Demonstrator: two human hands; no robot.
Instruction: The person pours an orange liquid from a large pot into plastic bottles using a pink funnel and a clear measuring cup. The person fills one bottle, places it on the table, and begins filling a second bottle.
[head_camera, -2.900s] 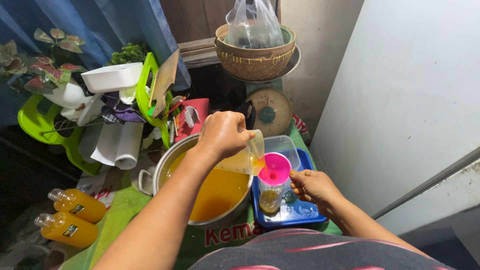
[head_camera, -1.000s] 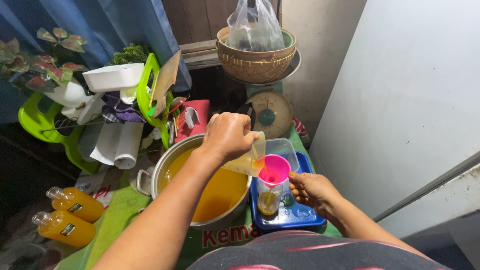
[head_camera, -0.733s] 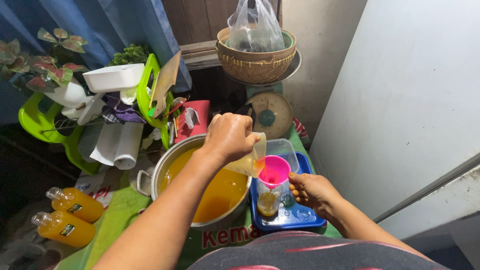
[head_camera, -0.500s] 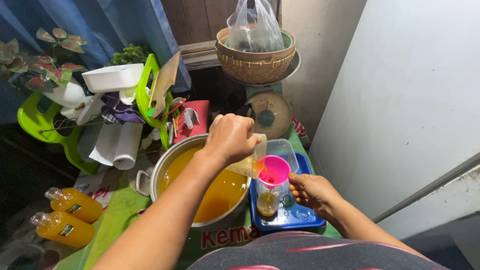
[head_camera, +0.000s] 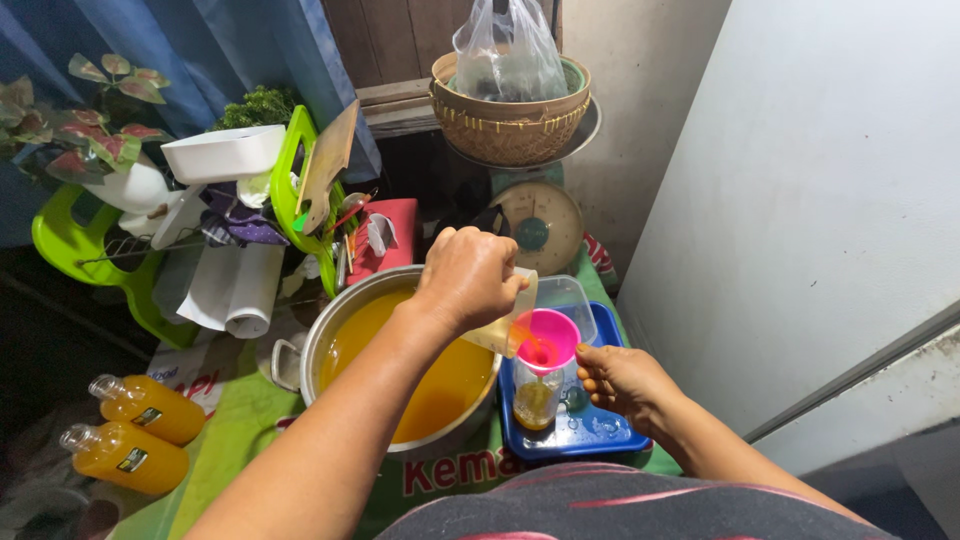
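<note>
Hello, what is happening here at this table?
A person is filling a small bottle with orange liquid. The left hand tips a clear cup into a pink funnel set in the bottle, on a blue tray. The right hand steadies it. A big pot of the liquid stands beside; two filled bottles lie left.

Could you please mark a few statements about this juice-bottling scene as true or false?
1. The left hand tips a small clear cup over the pink funnel. True.
2. The funnel sits in a bottle standing on a blue tray. True.
3. The big steel pot holds green liquid. False: it is orange.
4. The right hand grips the pot's handle. False: it is beside the bottle on the tray.
5. Two filled bottles lie left of the pot. True.
</note>
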